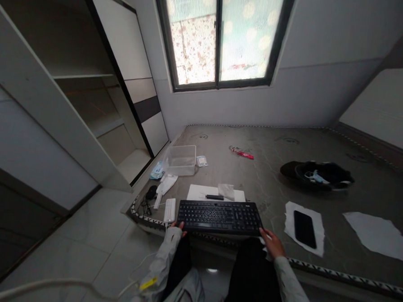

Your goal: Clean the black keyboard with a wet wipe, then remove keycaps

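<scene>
A black keyboard [220,216] lies across the front of the mattress, just above my knees. My left hand [179,228] is closed on its lower left corner, thumb on top. At the lower right corner my right hand [272,243] pinches the keyboard's edge, fingers partly hidden beneath. Behind the keyboard, a white sheet [194,192] carries a slim dark screwdriver-like tool [214,197] and a pale crumpled cloth [226,191]. A white power strip [170,209] sits close to my left hand.
A clear plastic box [181,161] stands at the back left, near a small white packet [202,161] and a black mouse [151,192]. A red-handled item [243,154] lies farther back. On the right are a black cap [317,176] and a phone [304,228] on white paper.
</scene>
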A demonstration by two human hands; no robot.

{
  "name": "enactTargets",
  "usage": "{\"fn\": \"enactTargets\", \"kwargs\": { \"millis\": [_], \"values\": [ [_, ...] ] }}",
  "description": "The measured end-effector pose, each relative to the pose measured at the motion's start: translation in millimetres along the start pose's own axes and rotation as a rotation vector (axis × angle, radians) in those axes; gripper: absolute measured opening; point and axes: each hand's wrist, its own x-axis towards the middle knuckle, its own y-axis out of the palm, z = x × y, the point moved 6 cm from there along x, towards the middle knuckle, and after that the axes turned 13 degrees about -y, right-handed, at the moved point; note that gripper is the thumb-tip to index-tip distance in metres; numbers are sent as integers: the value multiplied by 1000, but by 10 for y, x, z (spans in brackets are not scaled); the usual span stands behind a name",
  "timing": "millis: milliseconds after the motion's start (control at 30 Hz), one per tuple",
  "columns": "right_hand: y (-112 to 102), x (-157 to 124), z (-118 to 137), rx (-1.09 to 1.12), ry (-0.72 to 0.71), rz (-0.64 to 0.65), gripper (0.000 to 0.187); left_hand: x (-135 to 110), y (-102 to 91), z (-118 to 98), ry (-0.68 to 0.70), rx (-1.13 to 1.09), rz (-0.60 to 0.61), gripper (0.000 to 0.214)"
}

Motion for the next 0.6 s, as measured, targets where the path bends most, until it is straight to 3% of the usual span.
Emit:
{"fn": "enactTargets", "kwargs": {
  "millis": [300, 600],
  "values": [
    [20, -17, 70, -9, -31, 46, 50, -212, -64, -317, 50, 0, -16, 17],
    [109, -132, 117, -87, -117, 72, 43, -125, -249, -548, 169, 146, 19, 16]
  ]
}}
